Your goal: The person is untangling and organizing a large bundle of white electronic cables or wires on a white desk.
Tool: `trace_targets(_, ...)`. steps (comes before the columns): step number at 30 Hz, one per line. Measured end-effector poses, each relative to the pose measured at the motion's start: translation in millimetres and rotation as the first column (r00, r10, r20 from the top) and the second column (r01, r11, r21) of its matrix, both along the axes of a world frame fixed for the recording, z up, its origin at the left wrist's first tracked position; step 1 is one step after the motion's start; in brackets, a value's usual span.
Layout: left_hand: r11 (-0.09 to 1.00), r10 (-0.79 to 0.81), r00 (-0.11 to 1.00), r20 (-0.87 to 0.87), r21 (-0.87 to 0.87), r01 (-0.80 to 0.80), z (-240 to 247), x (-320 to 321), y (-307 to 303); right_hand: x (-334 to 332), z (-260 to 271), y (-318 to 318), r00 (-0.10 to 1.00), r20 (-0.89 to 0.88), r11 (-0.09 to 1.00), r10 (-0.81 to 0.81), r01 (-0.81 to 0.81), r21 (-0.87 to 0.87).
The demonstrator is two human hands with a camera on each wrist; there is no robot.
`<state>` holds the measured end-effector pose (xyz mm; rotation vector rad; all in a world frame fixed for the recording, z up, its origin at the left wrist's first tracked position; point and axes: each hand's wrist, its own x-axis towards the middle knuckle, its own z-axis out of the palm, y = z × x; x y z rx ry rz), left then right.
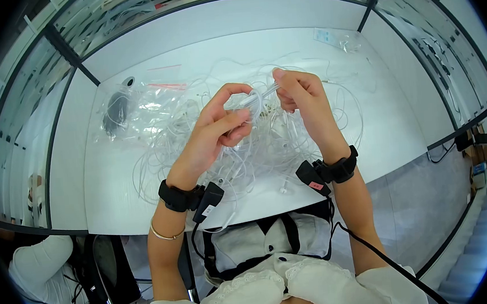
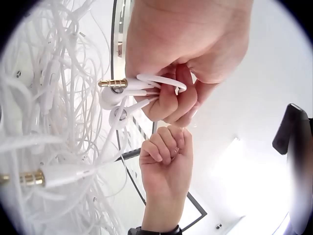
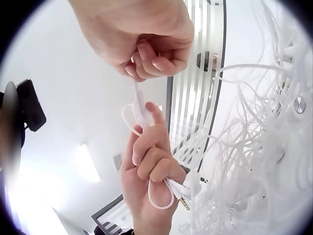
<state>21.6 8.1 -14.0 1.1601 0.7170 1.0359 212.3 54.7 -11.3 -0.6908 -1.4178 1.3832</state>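
Over a heap of white earphones, my left hand (image 1: 213, 130) grips a pair of earphones (image 1: 258, 100) with its cable gathered into a small bundle. In the left wrist view its gold-tipped plug (image 2: 113, 83) and two earbuds (image 2: 113, 99) stick out from the curled fingers. My right hand (image 1: 306, 98) pinches the other end of the bundle between thumb and forefinger, its remaining fingers curled in. A stretch of white cable (image 3: 137, 95) runs between the two hands in the right wrist view, with a loose loop beside it.
The tangled heap of white earphone cables (image 1: 198, 155) spreads over the white table (image 1: 370, 159). On the left lie clear plastic bags (image 1: 162, 104) and a dark rounded item (image 1: 116, 110). Another small bag (image 1: 332, 37) is at the back right. Low partitions (image 1: 221, 17) enclose the table.
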Motion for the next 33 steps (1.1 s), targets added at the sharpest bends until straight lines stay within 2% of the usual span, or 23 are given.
trace_targets(5, 0.998, -0.031, 1.0, 0.004, 0.049, 0.03, 0.2, -3.2, 0.0, 1.8, 7.0, -1.4, 0.999, -0.015, 1.0, -0.029, 0.029, -0.009)
trace_targets(11, 0.998, -0.059, 0.998, -0.016, 0.031, 0.06, 4.6, -3.7, 2.1, 6.6, 10.0, 0.1, 0.996, -0.043, 0.997, -0.075, 0.074, -0.017)
trace_targets(17, 0.997, 0.025, 0.973, -0.229, 0.078, -0.008, 7.1, -5.9, 0.9, 9.4, 10.2, 1.5, 0.995, -0.032, 0.995, -0.098, 0.098, -0.004)
trace_targets(20, 0.977, 0.142, 0.926, -0.349, 0.202, -0.074, 10.2, -5.5, -2.2, 10.2, 11.0, 2.3, 0.995, -0.008, 0.995, -0.098, 0.098, 0.008)
trace_targets(23, 0.91, 0.305, 0.86, -0.409, 0.39, -0.137, 11.1, -1.9, -6.8, 11.9, 11.5, 3.3, 0.995, 0.013, 0.995, -0.099, 0.098, 0.036)
trace_targets(26, 0.886, 0.367, 0.806, -0.465, 0.438, -0.151, 16.6, -1.4, -9.9, 13.9, 13.3, 3.0, 0.993, 0.033, 0.993, -0.11, 0.108, 0.049)
trace_targets(29, 0.878, 0.368, 0.82, -0.438, 0.453, -0.152, 15.8, -5.1, -7.8, 13.5, 15.4, 1.4, 0.991, 0.05, 0.991, -0.121, 0.118, 0.055)
trace_targets(33, 0.917, 0.311, 0.861, -0.402, 0.364, -0.162, 17.0, -3.8, -5.4, 13.5, 15.5, 1.7, 0.991, 0.099, 0.995, -0.094, 0.09, 0.047)
